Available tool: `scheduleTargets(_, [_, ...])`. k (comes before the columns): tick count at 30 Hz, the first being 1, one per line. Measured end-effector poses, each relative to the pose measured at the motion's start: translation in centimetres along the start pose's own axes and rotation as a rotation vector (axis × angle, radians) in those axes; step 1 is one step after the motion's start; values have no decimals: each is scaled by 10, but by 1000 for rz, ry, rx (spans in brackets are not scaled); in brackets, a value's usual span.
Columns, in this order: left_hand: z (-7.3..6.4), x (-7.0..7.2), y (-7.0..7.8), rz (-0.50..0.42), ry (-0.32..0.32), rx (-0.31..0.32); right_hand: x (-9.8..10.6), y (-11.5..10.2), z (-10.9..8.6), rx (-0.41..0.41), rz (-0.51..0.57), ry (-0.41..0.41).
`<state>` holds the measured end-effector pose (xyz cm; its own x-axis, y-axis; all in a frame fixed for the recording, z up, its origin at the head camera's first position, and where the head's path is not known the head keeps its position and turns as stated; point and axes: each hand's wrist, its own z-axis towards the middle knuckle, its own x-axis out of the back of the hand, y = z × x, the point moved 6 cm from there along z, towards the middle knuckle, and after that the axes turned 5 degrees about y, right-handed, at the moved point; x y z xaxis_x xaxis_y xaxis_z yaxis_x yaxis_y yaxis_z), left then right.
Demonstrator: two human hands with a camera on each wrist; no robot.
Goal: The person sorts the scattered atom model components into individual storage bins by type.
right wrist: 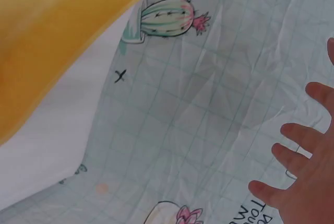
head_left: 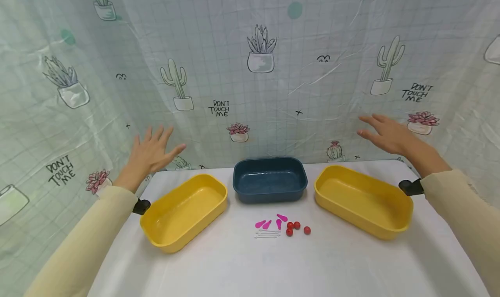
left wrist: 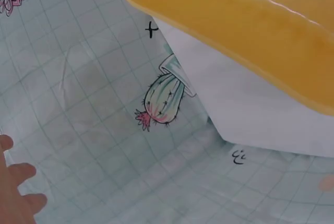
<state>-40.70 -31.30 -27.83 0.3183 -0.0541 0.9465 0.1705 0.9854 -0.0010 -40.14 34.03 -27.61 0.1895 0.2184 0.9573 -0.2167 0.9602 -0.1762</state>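
My left hand (head_left: 152, 151) is raised above the far left table corner with its fingers spread, holding nothing. Opposite it, my right hand (head_left: 386, 134) hovers past the back right edge, also spread and holding nothing. Nearest to the left hand is a yellow tray (head_left: 183, 211); another yellow tray (head_left: 361, 200) lies below the right hand. In the wrist views, only some fingers of the left hand (left wrist: 18, 192) show, and the right hand (right wrist: 308, 182) has straight fingers. Between the trays lie several pink bulb-shaped pieces (head_left: 279, 224), white thin sticks (head_left: 265, 237) and several red balls (head_left: 307, 230).
A dark blue tray (head_left: 269, 183) stands at the back middle of the white table (head_left: 250, 266), between the two angled yellow trays. Behind the table hangs a curtain (head_left: 289, 88) printed with cacti and lettering. Black wrist straps (head_left: 141, 207) sit at the cuffs.
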Motion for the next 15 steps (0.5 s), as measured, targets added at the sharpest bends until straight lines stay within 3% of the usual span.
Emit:
scheduleTargets(9, [-25, -1, 1, -66, -7, 13, -14, -27, -24, 76, -1, 13])
scheduleTargets(15, [-49, -5, -6, -107, 4, 26, -27, -48, -42, 120, 16, 15])
